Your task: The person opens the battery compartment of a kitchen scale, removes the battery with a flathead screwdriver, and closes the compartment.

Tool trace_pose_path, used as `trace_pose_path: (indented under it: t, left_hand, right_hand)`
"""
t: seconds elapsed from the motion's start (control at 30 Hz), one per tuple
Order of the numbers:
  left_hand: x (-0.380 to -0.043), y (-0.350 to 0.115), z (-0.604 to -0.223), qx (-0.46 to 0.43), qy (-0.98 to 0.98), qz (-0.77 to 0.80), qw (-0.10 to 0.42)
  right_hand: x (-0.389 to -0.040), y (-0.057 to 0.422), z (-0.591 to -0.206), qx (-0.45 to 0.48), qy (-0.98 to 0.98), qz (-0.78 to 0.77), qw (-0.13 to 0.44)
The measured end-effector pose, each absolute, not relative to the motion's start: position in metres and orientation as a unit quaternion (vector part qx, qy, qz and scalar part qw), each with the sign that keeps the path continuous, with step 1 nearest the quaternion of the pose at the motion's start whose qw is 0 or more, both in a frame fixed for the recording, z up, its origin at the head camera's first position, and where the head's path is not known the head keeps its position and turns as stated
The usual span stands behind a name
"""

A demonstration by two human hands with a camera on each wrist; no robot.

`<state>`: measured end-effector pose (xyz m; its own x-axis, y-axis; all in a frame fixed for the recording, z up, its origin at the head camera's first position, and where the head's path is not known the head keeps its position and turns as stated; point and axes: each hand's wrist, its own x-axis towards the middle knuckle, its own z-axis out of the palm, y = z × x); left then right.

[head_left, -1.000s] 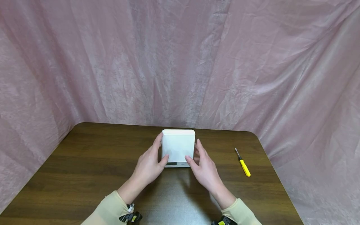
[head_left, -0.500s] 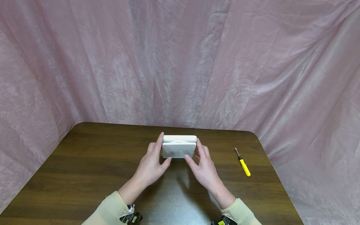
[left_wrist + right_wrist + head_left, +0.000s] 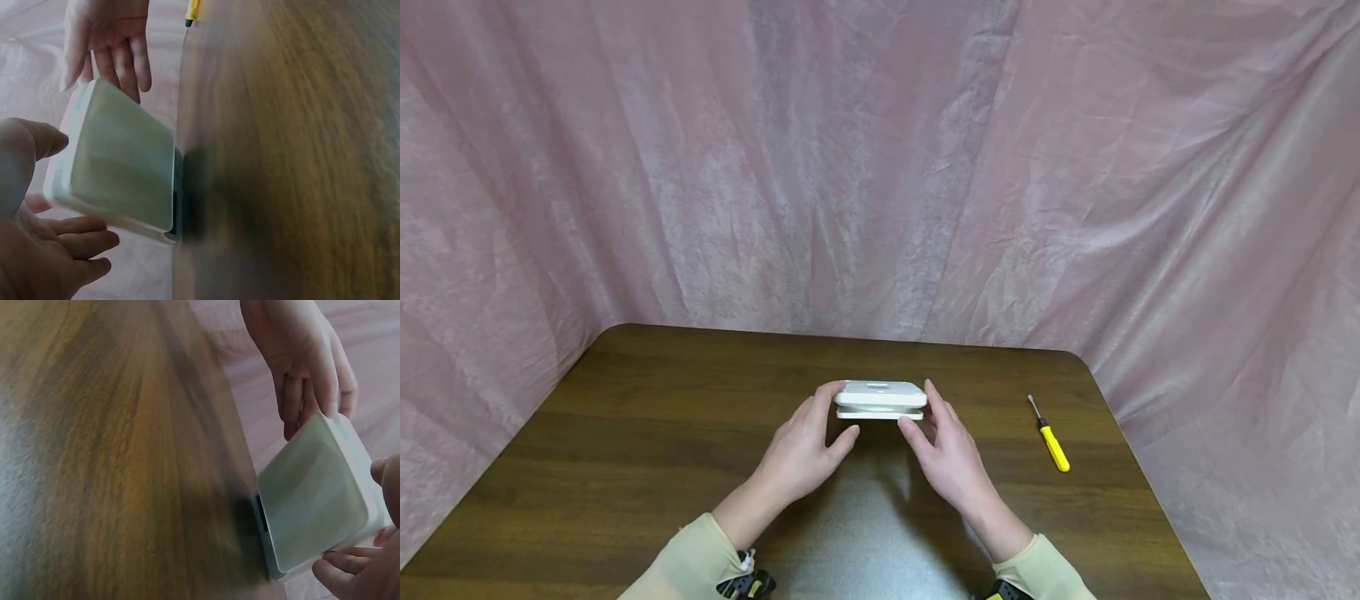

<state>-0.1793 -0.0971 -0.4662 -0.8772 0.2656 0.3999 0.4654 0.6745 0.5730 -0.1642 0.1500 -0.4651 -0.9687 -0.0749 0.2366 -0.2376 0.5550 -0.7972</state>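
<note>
A white kitchen scale (image 3: pixel 880 400) is tipped up between my two hands in the head view. Its underside faces upward there, and its plate shows as a thin slab on the near side. In the left wrist view the square weighing plate (image 3: pixel 122 156) faces me, with the dark display end lowest, close over the table. My left hand (image 3: pixel 801 442) holds the scale's left side, its fingers partly behind it. On the opposite side, my right hand (image 3: pixel 947 450) holds the right edge, thumb toward the near side. The fingers behind the scale are partly hidden.
A screwdriver (image 3: pixel 1052 442) with a yellow handle lies on the right part of the brown wooden table (image 3: pixel 662 442). A pink curtain (image 3: pixel 880 167) hangs behind and beside the table. Black straps sit at both wrists.
The scale has tipped over toward me: its plate faced upward a second ago, and now its underside shows from above. Both hands stay in nearly the same place around it.
</note>
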Motion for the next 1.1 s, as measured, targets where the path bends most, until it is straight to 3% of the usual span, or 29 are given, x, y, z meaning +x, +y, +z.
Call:
trace_pose_path:
  t: [0.67,1.1]
  left_hand:
    - [-0.171,-0.1,-0.478,-0.2,-0.929,-0.308,0.049]
    - [-0.168,-0.101,-0.484,-0.202,-0.933,-0.294,0.049]
  right_hand:
    - [-0.157,0.157,-0.475,0.109,-0.925,0.359,0.05]
    - [-0.151,0.157,-0.479,0.115,-0.937,0.327,0.047]
